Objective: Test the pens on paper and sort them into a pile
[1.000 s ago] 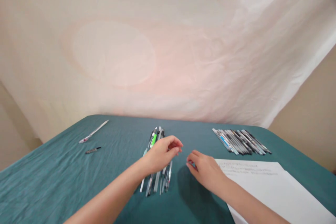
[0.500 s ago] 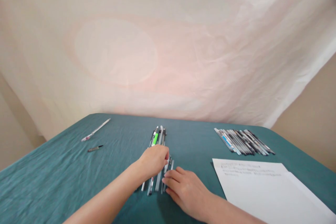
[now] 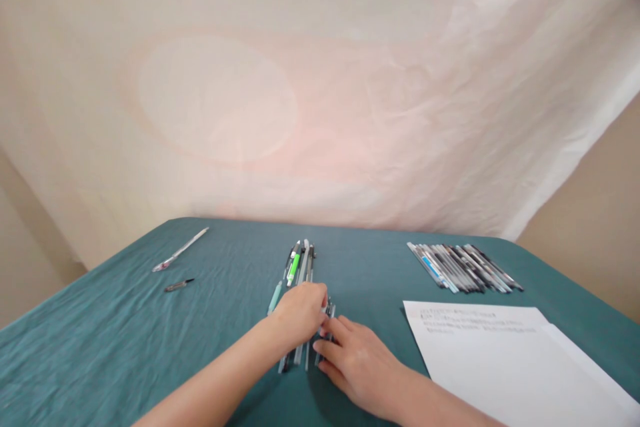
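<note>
Several pens lie lengthwise in a loose row at the middle of the table, among them a bright green and white one and a pale teal one. My left hand reaches over the row with its fingers curled down, covering the pens' middle parts; its fingertips are mostly hidden. From the right, my right hand has its bent fingers closed around a few thin pens. The fingertips of both hands meet at these pens, which stand a little apart from the row.
A neat row of several pens lies at the back right. Nearer on the right are white paper sheets with handwriting at the top. On the left lie a clear pen and a short dark-tipped piece. A pale cloth hangs behind.
My left hand has shifted slightly right and nearer to me, towards my right hand, uncovering the teal pen. The thin pens at my fingers have moved a little right, away from the row.
</note>
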{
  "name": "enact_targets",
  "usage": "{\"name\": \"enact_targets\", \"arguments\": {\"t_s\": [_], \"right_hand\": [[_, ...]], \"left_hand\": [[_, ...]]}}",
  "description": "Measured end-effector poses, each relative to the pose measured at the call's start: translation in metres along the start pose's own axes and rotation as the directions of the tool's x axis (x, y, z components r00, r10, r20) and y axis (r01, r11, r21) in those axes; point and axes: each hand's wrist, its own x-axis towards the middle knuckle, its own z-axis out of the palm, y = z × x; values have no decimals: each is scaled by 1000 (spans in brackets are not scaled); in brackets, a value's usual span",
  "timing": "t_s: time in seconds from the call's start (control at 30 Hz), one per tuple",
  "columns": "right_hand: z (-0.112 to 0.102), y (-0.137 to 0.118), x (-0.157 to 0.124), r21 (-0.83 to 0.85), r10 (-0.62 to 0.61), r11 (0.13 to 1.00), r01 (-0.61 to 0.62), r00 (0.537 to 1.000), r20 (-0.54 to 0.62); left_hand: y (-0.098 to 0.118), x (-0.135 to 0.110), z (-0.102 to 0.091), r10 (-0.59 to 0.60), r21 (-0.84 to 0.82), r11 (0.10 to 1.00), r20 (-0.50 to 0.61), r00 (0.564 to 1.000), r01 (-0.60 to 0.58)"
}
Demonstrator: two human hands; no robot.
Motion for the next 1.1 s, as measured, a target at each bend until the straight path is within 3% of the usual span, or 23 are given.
{"name": "enact_targets", "arguments": {"t_s": [0.3,0.6,0.83,1.1], "right_hand": [[-6,14,-3,0,53,999,-53,998,-18],[-9,46,-9,24,131,991,-130,990,-42],[-16,71,-14,32,179,984,-177,983,-42],[-24,78,-15,72,210,976,-208,977,-31]], "left_hand": [[16,12,-8,-39,22,999,40,998,39],[29,47,-8,-77,36,997,49,996,75],[23,68,-3,-113,44,993,-2,994,113],[32,74,-6,-139,22,990,-68,988,141]]}}
